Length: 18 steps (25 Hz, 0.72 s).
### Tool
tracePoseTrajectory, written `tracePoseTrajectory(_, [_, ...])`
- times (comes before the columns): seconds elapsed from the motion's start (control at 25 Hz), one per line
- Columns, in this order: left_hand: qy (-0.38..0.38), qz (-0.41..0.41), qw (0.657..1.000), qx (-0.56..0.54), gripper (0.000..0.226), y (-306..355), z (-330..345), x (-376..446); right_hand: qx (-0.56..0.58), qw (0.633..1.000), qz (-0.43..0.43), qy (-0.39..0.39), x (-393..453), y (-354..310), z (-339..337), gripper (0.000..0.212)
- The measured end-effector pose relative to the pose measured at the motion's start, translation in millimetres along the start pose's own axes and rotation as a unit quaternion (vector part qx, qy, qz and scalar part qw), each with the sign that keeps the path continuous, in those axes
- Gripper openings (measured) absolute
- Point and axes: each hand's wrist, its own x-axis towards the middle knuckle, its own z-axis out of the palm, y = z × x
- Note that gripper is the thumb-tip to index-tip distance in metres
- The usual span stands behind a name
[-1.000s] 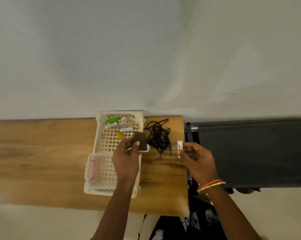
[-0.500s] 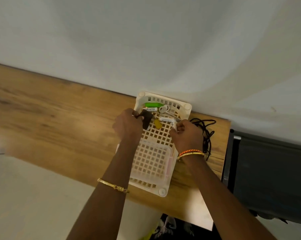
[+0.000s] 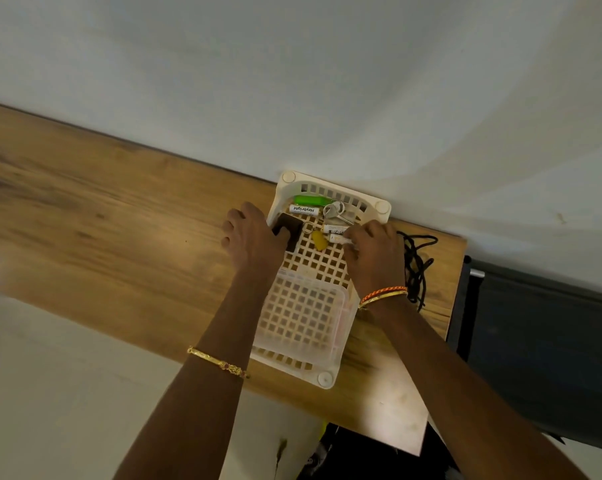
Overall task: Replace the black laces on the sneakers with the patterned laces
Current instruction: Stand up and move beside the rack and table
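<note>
A pile of black laces (image 3: 418,265) lies on the wooden table right of a white lattice basket (image 3: 382,206). My left hand (image 3: 254,240) holds a dark brown card-like piece (image 3: 289,227) over the basket's left rim. My right hand (image 3: 374,256) reaches into the basket's far end and pinches a small white tag (image 3: 339,239). No sneakers or patterned laces are clearly in view.
The basket's far end holds a green object (image 3: 311,200), a white tube (image 3: 303,210), keys (image 3: 334,211) and a yellow tag (image 3: 319,240). A smaller clear tray (image 3: 341,299) sits in its near half. A black surface (image 3: 535,341) adjoins the table (image 3: 119,237) on the right.
Both hands moved from above the table into the basket's far end, carrying the dark piece and the white tag. The camera swung left and tilted.
</note>
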Motion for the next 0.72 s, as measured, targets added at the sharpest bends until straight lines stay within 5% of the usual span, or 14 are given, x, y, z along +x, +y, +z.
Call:
tracePoseTrajectory(0.16, [-0.022, -0.019, 0.999, -0.023, 0.050, -5.0, -1.3, -3.3, 0.139, 0.989, 0.028, -0.046, 4.8, 5.6, -18.5, 0.013])
tracePoseTrajectory(0.28, [-0.022, -0.008, 0.997, -0.075, 0.050, -8.1, -6.8, -11.1, 0.248, 0.963, 0.106, -0.001, 7.5, 22.0, -61.1, 0.007])
tracePoseTrajectory(0.48, [0.125, 0.108, 0.975, -0.151, 0.024, -3.5, -8.4, -74.5, 0.196, 0.950, 0.233, -0.069, -20.7, 71.5, -94.2, 0.004])
tracePoseTrajectory(0.64, [-0.013, 0.230, 0.952, -0.200, 0.013, 19.4, 26.6, -150.1, 0.032, 0.965, 0.154, -0.210, -63.6, 77.0, -53.6, 0.049])
tracePoseTrajectory(0.72, [-0.096, 0.229, 0.949, -0.196, 0.020, 31.2, 52.0, -175.4, 0.006, 0.972, 0.132, -0.195, -74.0, 75.2, -35.4, 0.041])
